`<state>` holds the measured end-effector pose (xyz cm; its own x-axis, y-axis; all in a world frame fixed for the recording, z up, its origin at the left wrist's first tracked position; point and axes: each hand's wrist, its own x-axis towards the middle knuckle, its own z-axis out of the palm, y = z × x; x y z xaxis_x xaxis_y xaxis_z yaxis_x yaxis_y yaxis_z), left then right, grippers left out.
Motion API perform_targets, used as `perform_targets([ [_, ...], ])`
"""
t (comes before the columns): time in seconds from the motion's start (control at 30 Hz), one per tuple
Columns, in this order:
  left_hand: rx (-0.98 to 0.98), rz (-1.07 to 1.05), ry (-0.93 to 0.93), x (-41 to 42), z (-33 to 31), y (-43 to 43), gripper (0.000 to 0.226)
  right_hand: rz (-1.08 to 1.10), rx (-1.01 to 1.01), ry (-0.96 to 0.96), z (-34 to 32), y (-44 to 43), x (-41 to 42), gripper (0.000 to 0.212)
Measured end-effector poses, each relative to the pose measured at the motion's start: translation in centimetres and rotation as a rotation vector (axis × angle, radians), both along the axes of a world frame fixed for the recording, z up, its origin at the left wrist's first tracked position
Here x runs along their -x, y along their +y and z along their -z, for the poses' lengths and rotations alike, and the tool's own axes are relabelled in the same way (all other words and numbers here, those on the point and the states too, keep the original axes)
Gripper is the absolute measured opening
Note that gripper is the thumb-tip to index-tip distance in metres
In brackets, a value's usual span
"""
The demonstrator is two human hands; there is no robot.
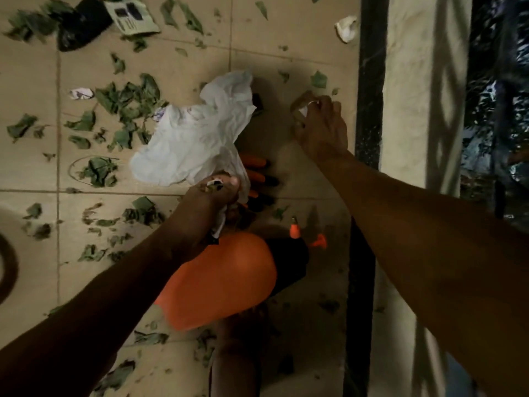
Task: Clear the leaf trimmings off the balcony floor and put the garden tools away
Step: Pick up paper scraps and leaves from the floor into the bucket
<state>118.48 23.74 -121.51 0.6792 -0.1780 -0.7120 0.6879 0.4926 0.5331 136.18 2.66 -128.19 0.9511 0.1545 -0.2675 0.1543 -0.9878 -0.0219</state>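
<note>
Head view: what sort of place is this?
Probably a home balcony during plant trimming: beige floor tiles strewn with leaf trimmings, an orange sprayer, a parapet wall with foliage beyond.

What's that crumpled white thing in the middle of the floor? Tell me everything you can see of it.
The white bag looks like thin, crinkled plastic with faint print near its left edge. Its bunched end is gripped by the left hand, with leaf bits; from there it fans up and left over the tiled floor. It overlaps leaf trimmings on its left and hides part of the orange-handled tools on its right. Whether it rests on the floor is unclear.
</note>
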Motion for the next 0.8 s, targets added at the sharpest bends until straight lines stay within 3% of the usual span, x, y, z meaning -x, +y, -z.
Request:
perform_targets([
  [0.1, -0.077, 0.035, -0.027, -0.1, -1.3, 0.2, 0.023, 0.126, -0.185, -0.023, -1.0, 0.3, 1.0, 0.035],
  [0.2, -0.126, 0.027, -0.03, 0.0, -4.4, 0.3, 0.041, 0.511, -0.628, 0.034, -4.8, 2.6, 3.7, 0.037],
  [0.3, -0.171, -0.079, -0.02, 0.3, -7.1, 1.2, 0.062, 0.809, -0.855, 0.237, -9.2, 5.5, 8.2, 0.045],
  [0.37, -0.219, -0.121, 0.0, 0.9, -8.0, 2.1, 0.049, 0.835, -0.991, 0.303, -11.7, 7.1, 11.7, 0.037],
  [0.53, -0.252, -0.119, -0.009, 4.2, -10.1, 4.5, 0.056, 0.815, -1.32, 0.465, -16.2, 11.2, 18.3, 0.037],
  [0.67, -0.162, -0.048, -0.133, 5.8, -12.8, 6.4, 0.063, 0.757, -1.317, 0.609, -18.5, 14.4, 21.3, 0.042],
  [0.8, -0.043, -0.074, -0.17, 7.3, -15.2, 8.5, 0.028, 0.664, -1.178, 0.621, -21.2, 17.1, 22.1, 0.041],
])
